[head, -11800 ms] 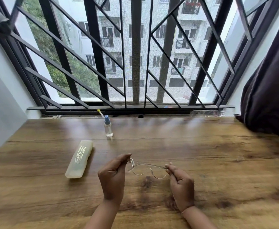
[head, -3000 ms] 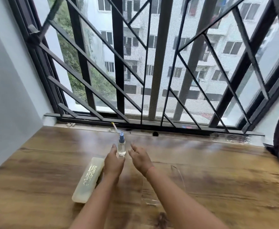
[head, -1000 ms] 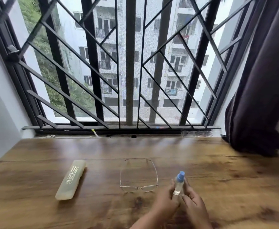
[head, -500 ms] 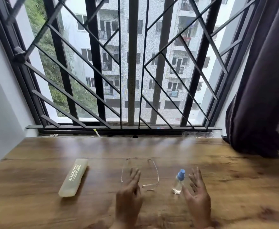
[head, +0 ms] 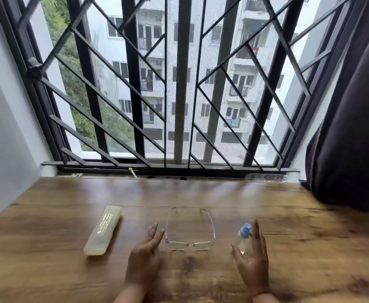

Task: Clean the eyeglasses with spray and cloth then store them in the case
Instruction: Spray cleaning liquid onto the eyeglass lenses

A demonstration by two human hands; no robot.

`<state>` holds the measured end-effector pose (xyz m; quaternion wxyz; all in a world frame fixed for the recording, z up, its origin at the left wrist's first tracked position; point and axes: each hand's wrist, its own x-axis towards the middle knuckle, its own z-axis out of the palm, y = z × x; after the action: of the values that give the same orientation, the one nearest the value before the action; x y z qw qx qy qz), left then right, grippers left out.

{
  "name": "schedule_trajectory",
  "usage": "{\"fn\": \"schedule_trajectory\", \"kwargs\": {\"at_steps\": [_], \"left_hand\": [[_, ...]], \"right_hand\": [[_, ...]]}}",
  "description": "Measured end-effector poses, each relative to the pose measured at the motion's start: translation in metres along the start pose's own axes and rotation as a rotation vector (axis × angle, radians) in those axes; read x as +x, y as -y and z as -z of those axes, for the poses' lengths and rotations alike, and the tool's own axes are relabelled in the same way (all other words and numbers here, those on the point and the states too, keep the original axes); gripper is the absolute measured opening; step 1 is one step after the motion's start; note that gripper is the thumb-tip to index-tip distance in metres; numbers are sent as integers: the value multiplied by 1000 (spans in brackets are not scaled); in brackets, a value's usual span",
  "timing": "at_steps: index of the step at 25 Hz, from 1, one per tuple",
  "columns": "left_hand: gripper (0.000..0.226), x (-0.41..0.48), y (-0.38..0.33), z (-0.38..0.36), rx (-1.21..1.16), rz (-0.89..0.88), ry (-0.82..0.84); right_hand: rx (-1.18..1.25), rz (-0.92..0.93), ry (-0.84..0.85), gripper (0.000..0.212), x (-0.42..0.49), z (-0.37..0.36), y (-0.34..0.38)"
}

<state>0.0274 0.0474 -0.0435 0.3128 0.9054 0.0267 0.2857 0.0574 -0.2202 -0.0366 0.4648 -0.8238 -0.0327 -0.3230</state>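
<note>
Thin-rimmed clear eyeglasses (head: 190,243) lie unfolded on the wooden table (head: 310,237), lenses toward me and temples pointing at the window. My left hand (head: 145,256) rests just left of the frame, fingers straight, holding nothing. A small clear spray bottle (head: 243,238) with a blue cap stands upright to the right of the glasses. My right hand (head: 253,259) is beside it with straight fingers, palm facing the bottle, not gripping it. A pale yellow glasses case (head: 103,230) lies shut at the left. No cloth is in view.
A barred window (head: 183,84) runs along the table's far edge, with a small yellow stick (head: 132,172) on the sill. A dark curtain (head: 349,127) hangs at the right and reaches the table's corner. A white wall (head: 2,127) stands at the left.
My right hand has released the spray bottle, which now stands right of the glasses. My left hand has slid off the glasses to their left side.
</note>
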Motion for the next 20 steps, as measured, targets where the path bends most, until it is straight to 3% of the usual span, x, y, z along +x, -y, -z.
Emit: {"fn": "schedule_trajectory", "kwargs": {"at_steps": [5,17,20], "left_hand": [[55,2,5,-4,-152,-67,57],[31,-1,12,-9,-151,-131,13],[36,-1,11,-12,-124,-189,11]], "right_hand": [[23,-3,-1,113,2,-4,0],[41,-2,16,108,0,-6,-8],[34,6,32,110,0,-5,-7]]}}
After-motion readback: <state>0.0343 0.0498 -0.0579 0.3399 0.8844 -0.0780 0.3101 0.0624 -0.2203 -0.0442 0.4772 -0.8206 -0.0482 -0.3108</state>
